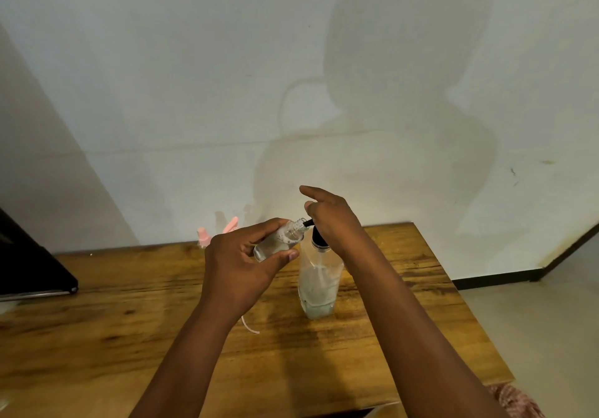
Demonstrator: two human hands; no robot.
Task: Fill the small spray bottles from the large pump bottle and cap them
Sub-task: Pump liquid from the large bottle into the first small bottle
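My left hand (241, 257) grips a small clear spray bottle (281, 239), uncapped and tilted, its threaded neck right at the black nozzle of the large pump bottle (319, 283). That large clear bottle stands upright on the wooden table (129, 320) and holds a little liquid at its bottom. My right hand (334, 220) rests on top of the black pump head, index finger stretched out. A thin white dip tube (249, 325) of a spray cap lies on the table under my left wrist; the cap itself is hidden.
Two pink spray caps or bottles (203, 236) stand at the table's far edge by the white wall. A dark object (35, 268) sits at the left edge. The table ends on the right above a pale floor (534, 320).
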